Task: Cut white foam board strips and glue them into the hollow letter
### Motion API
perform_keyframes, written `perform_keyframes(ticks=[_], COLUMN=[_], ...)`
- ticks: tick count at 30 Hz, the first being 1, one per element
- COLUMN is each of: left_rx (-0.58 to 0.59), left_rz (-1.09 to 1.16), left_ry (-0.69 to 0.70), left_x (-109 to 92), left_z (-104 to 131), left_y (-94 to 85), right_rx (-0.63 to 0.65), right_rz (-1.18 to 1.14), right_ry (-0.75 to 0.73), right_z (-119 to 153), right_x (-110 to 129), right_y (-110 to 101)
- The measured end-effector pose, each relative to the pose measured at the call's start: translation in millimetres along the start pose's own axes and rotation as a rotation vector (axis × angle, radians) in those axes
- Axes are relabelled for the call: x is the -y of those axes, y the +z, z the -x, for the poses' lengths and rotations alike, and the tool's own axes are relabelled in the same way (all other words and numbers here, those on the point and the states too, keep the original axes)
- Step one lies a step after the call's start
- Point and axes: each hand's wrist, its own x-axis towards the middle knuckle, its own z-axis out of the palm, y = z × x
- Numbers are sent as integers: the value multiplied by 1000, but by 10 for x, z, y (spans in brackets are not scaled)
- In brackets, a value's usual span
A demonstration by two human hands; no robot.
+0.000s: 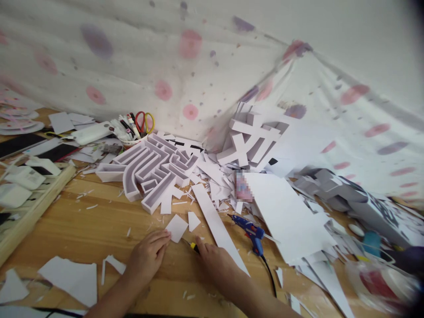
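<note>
The fingers of my left hand (149, 251) are pressed together at the left edge of a small white board piece (177, 228) on the wooden table (109, 229). My right hand (215, 260) is closed around a yellow and black craft knife (194, 247). The knife's thin blade points left, close to the lower right edge of that piece; I cannot tell whether it touches. Just beyond lies a smaller white offcut (194, 221). A long white strip (220, 232) runs diagonally past my right hand.
A blue glue gun (250, 230) with a black cord lies right of the strip. Large white boards (291, 216) are stacked beside it. Hollow white letter shapes (155, 165) stand behind, near a pen basket with scissors (141, 123). Scraps litter the table, including a large offcut (73, 278).
</note>
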Motion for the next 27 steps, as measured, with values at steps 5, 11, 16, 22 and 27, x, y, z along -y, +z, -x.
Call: perform_keyframes(ticks=[5,11,16,22,27], left_rx=[42,13,-87,-143,-92], left_rz=[-17,-206,-165,-64,220], left_ry=[25,-48,-13,42,-154], left_x=[-28,-92,-41,-19,-137], left_z=[-37,-107,-146,-191,-219], left_y=[-55,61,70,-184,-227], right_rx=[-60,-199,-248,-532,-469], right_rz=[-184,-185,-265,-549,-1030], right_ry=[151,318,376,268,160], right_z=[68,-112,-298,-397,-537], right_x=[-78,-54,45,32,89], right_y=[35,13,-9,-104,-202])
